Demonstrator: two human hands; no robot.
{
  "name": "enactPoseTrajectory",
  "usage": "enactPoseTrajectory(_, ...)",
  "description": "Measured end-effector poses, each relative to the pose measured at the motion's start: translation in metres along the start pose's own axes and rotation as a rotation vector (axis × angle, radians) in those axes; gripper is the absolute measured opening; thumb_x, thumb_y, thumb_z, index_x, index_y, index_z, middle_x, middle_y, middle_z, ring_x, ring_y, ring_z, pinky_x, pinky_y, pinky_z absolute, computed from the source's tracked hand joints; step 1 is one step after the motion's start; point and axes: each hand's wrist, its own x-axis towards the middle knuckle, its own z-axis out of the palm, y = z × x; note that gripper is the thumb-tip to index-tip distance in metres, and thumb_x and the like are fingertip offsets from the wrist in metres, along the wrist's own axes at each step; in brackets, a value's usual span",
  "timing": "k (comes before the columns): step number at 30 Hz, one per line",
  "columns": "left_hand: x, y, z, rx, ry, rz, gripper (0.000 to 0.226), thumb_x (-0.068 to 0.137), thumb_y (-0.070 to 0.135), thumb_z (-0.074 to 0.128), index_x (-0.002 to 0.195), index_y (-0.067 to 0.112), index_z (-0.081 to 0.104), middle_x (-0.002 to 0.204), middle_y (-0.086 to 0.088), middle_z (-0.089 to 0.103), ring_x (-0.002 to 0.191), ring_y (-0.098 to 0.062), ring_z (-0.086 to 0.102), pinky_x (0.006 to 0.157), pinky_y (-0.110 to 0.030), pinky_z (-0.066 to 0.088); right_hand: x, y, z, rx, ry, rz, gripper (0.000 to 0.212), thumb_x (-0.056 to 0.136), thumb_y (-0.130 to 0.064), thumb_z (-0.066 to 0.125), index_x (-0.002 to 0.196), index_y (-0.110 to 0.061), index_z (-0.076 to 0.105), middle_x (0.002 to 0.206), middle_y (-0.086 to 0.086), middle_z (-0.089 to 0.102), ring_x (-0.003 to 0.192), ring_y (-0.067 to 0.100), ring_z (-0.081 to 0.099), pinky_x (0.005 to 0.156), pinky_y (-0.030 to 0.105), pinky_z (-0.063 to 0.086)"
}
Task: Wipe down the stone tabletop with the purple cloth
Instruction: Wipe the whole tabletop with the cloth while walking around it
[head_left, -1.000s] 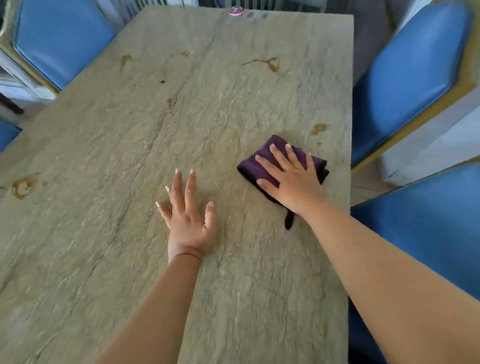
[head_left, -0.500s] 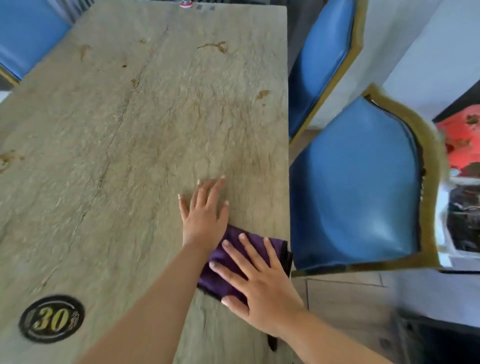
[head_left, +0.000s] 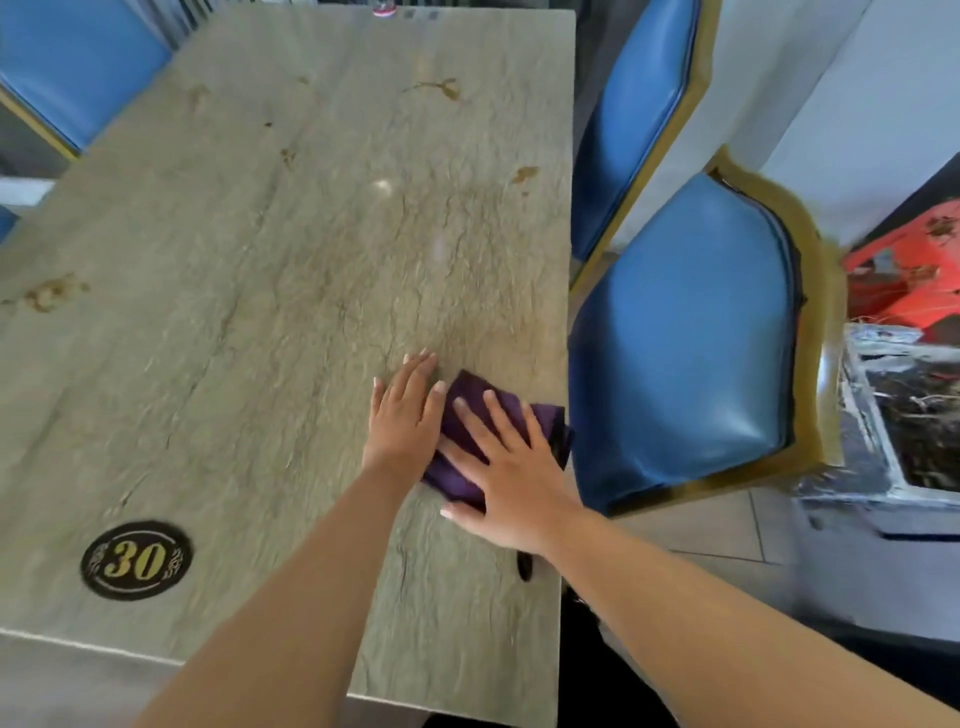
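The grey-green stone tabletop fills the left and middle of the head view, with brown stains scattered over it. A folded purple cloth lies at the table's right edge. My right hand presses flat on the cloth with straight, spread fingers. My left hand lies flat on the stone just left of the cloth, its thumb side touching the cloth's edge. A dark strip lies on the stone below my right wrist.
A black oval "30" marker is set in the table's near left. Blue padded chairs stand at the right, far right and far left. A small round object sits at the table's far edge. Red and dark clutter lies right.
My right hand has dragged the cloth back toward me along the table's right edge, then slightly forward. My left hand has shifted right until it lies beside the cloth.
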Motion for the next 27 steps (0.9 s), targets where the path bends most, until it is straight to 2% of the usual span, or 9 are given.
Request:
enactPoseTrajectory(3,0.005,0.008,0.002,0.026,0.115,-0.081,0.044,0.102,0.035,0.03,0.143,0.026,0.04,0.15,0.007,0.039,0.143,-0.01,0.026,0.121,-0.042,0.004,-0.016,0.012,0.002,-0.016,-0.053,-0.332,0.06,0.092,-0.065,0.027,0.148,-0.049,0.01,0.161,-0.008,-0.001,0.147,0.022,-0.014,0.116,0.052,-0.01)
enactPoseTrajectory(5,0.019,0.014,0.004,0.046,0.173,-0.142,0.041,0.101,0.036,0.03,0.139,0.028,0.045,0.144,0.008,0.044,0.137,-0.012,0.034,0.12,-0.045,0.002,0.005,0.038,-0.004,-0.027,-0.031,-0.394,0.054,0.095,-0.061,0.025,0.147,-0.05,0.013,0.161,-0.011,0.004,0.148,0.02,-0.009,0.117,0.052,-0.004)
enactPoseTrajectory(9,0.064,0.023,0.006,0.025,0.277,-0.309,0.039,0.101,0.032,0.031,0.137,0.029,0.048,0.144,0.009,0.043,0.137,-0.015,0.035,0.118,-0.055,-0.004,0.075,0.096,-0.025,-0.018,-0.035,-0.202,0.056,0.09,-0.066,0.009,0.145,-0.055,0.005,0.16,-0.015,-0.007,0.147,0.015,-0.015,0.118,0.051,-0.004)
enactPoseTrajectory(12,0.1,0.035,0.012,0.071,0.316,-0.469,0.043,0.099,0.027,0.032,0.142,0.031,0.04,0.153,0.012,0.031,0.145,-0.01,0.019,0.11,-0.062,-0.015,0.137,0.144,-0.046,-0.051,-0.043,-0.082,0.056,0.09,-0.068,0.006,0.144,-0.056,-0.006,0.158,-0.016,-0.017,0.145,0.015,-0.02,0.117,0.052,-0.004)
enactPoseTrajectory(16,0.13,0.052,0.03,0.243,0.275,-0.621,0.052,0.1,0.044,0.016,0.151,0.04,0.013,0.161,0.017,0.003,0.148,-0.006,-0.011,0.106,-0.068,-0.019,0.218,0.207,-0.076,-0.018,-0.098,-0.012,0.056,0.093,-0.067,0.01,0.144,-0.055,-0.006,0.158,-0.014,-0.021,0.145,0.017,-0.022,0.116,0.05,-0.009)
enactPoseTrajectory(19,0.134,0.053,0.04,0.362,0.289,-0.655,0.055,0.097,0.055,0.008,0.151,0.043,0.002,0.161,0.018,-0.008,0.146,-0.006,-0.018,0.107,-0.07,-0.015,0.269,0.235,-0.087,-0.013,-0.082,0.111,0.057,0.093,-0.066,0.008,0.146,-0.051,-0.006,0.159,-0.009,-0.018,0.146,0.021,-0.019,0.115,0.054,-0.009)
enactPoseTrajectory(21,0.135,0.052,0.042,0.39,0.291,-0.66,0.057,0.096,0.059,0.008,0.15,0.044,-0.002,0.16,0.018,-0.011,0.146,-0.006,-0.019,0.108,-0.069,-0.014,0.285,0.23,-0.088,-0.054,-0.072,0.158,0.057,0.094,-0.063,0.007,0.147,-0.047,-0.008,0.159,-0.005,-0.018,0.145,0.026,-0.019,0.114,0.058,-0.009)
enactPoseTrajectory(23,0.136,0.053,0.041,0.406,0.279,-0.664,0.057,0.096,0.059,0.009,0.15,0.044,-0.004,0.159,0.019,-0.014,0.145,-0.006,-0.021,0.109,-0.069,-0.013,0.284,0.21,-0.087,-0.086,-0.091,0.084,0.058,0.095,-0.061,0.006,0.148,-0.045,-0.01,0.159,-0.004,-0.02,0.145,0.029,-0.021,0.113,0.06,-0.01)
enactPoseTrajectory(27,0.136,0.054,0.04,0.381,0.31,-0.665,0.056,0.097,0.05,0.017,0.151,0.045,0.002,0.16,0.021,-0.01,0.146,-0.004,-0.018,0.109,-0.069,-0.012,0.251,0.183,-0.081,-0.113,-0.213,-0.319,0.061,0.094,-0.064,0.015,0.146,-0.047,-0.012,0.156,-0.007,-0.028,0.141,0.026,-0.03,0.111,0.058,-0.016)
